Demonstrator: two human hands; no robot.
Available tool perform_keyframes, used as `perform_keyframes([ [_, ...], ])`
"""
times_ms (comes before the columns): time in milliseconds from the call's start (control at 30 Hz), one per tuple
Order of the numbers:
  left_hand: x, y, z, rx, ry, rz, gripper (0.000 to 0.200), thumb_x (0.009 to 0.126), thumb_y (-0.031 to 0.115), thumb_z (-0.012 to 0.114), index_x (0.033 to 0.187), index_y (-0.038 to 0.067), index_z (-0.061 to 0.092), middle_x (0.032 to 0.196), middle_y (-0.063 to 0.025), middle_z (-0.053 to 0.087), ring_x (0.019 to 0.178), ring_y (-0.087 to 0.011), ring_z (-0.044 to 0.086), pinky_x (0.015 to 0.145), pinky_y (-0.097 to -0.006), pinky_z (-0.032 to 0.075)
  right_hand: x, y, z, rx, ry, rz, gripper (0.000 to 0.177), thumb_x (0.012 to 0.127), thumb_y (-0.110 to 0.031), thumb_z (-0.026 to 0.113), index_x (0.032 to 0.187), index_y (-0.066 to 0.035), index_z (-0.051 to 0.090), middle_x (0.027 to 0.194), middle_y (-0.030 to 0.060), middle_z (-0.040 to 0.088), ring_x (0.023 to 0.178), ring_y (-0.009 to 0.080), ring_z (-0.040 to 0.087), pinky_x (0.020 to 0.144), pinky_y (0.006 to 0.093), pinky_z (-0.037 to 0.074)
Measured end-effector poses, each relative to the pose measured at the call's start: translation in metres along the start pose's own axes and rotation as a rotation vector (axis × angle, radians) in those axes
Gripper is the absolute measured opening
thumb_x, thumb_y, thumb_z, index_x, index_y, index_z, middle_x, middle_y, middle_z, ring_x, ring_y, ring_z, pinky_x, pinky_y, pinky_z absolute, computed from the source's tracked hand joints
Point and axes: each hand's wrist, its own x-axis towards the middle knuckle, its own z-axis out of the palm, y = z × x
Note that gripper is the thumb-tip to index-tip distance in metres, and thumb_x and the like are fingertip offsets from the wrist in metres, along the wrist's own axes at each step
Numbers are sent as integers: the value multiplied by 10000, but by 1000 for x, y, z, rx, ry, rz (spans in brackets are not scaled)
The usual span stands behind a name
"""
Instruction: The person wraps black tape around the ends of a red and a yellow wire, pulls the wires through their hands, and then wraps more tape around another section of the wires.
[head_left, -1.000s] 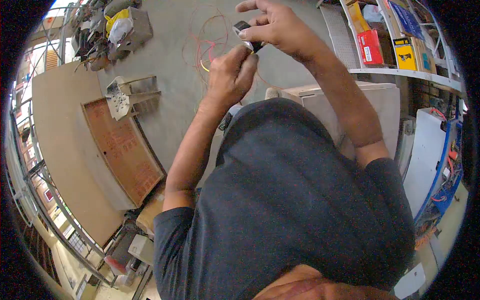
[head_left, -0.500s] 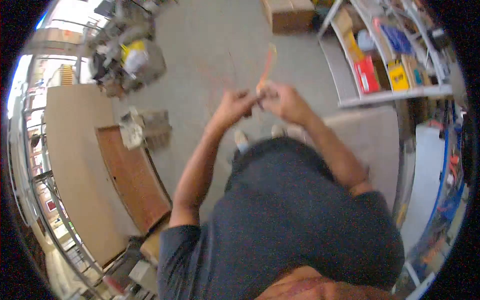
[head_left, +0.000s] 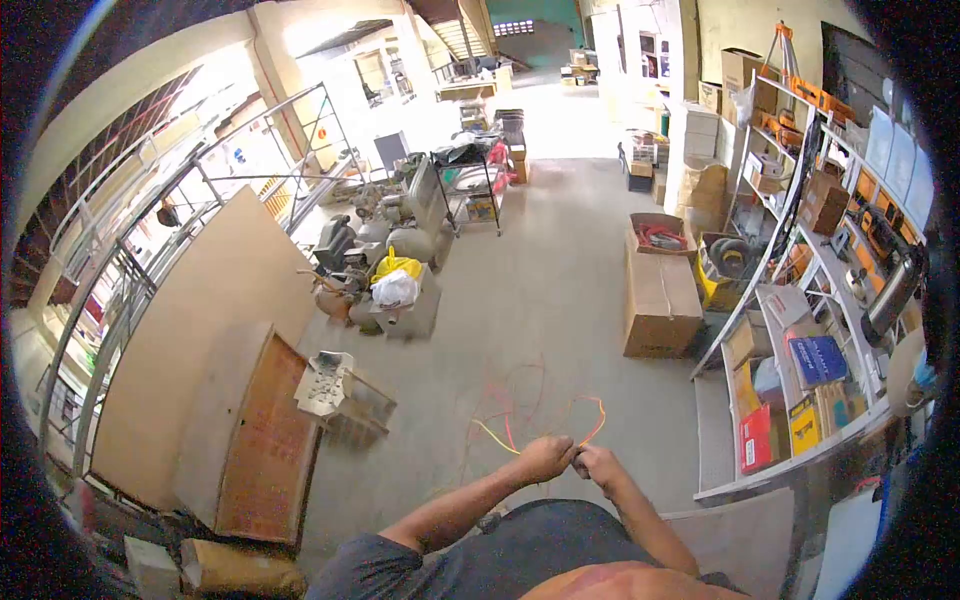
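Observation:
Near the lower middle of the head view, my left hand (head_left: 546, 458) and my right hand (head_left: 597, 466) meet, both closed. Thin wires run from them. A yellow wire (head_left: 497, 437) and a red strand stick out to the left of my left hand. An orange-red and yellow wire (head_left: 600, 420) loops up from between the hands and over my right hand. The exact spot where the fingers pinch the wires is too small to make out. More thin reddish strands show faintly against the floor beyond the hands.
A cardboard box (head_left: 663, 300) with red material stands ahead on the right, beside a metal shelf (head_left: 745, 486) with boxes. On the left are a stained stool (head_left: 340, 392), a wooden cabinet (head_left: 268, 440), a large board (head_left: 195, 350) and machinery with bags (head_left: 397, 285).
The camera view has tilted up, showing more of the room ahead. The hands now appear lower in view, still together, and the wires spread to both sides of them.

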Motion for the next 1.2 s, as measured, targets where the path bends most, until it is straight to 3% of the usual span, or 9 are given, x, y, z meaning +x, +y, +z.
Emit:
perform_keyframes([
  [233,18,-7,-8,-11,37,84,421,958,384,442,875,5,604,849,-208,656,783,-370,647,679,-475,491,-19,-44,8,-427,149,6,164,812,-142,533,866,-25,635,675,2,577,583,125,505,533,292,395],
  [300,15,17,-41,-272,-265,-315,499,929,477,490,893,8,656,836,-185,662,768,-278,653,680,-415,499,-1,-21,2,-175,153,-61,178,826,-151,571,900,-22,668,728,14,612,631,113,532,557,285,409],
  [433,24,5,-27,-296,-88,-272,553,893,545,533,873,15,691,759,-158,649,710,-234,622,666,-394,492,7,-28,-6,-37,97,-44,207,842,-176,614,962,-26,691,801,1,622,706,98,542,623,263,418],
  [600,45,-10,8,-586,16,-186,557,905,547,524,1051,37,692,946,-138,703,911,-266,661,839,-397,488,18,-17,-19,89,104,-182,201,817,-153,569,922,-36,695,816,2,632,733,113,558,612,271,425],
  [733,51,-3,0,-637,23,-246,569,906,528,535,1063,1,682,989,-195,693,946,-288,658,852,-423,488,28,-13,-27,-220,95,-464,241,834,-192,570,936,-2,679,826,34,651,746,125,570,616,294,449],
  [833,65,-28,11,-442,344,-134,536,894,516,559,1008,8,686,935,-204,685,875,-322,652,800,-446,494,-33,-52,-7,-95,-137,-298,246,858,-228,570,899,-7,670,793,78,670,701,157,589,609,327,467],
  [867,63,-44,-15,-373,390,-202,504,895,494,568,975,9,682,899,-206,676,837,-332,646,774,-443,497,-46,-54,8,-277,-54,-559,265,864,-252,570,865,-3,660,756,107,660,678,173,597,608,349,472],
  [1000,70,-60,-43,-205,429,-242,401,897,407,602,843,14,665,754,-215,639,686,-372,622,670,-434,510,-77,-73,-30,-630,360,-261,291,840,-274,607,738,-2,629,668,142,633,610,290,582,609,388,468],
  [1200,67,0,-109,145,248,15,287,834,322,677,882,40,657,748,-170,644,707,-375,626,632,-461,495,-121,72,-107,-1102,610,149,268,874,-262,582,916,-4,638,893,202,655,851,391,627,774,488,485],
])
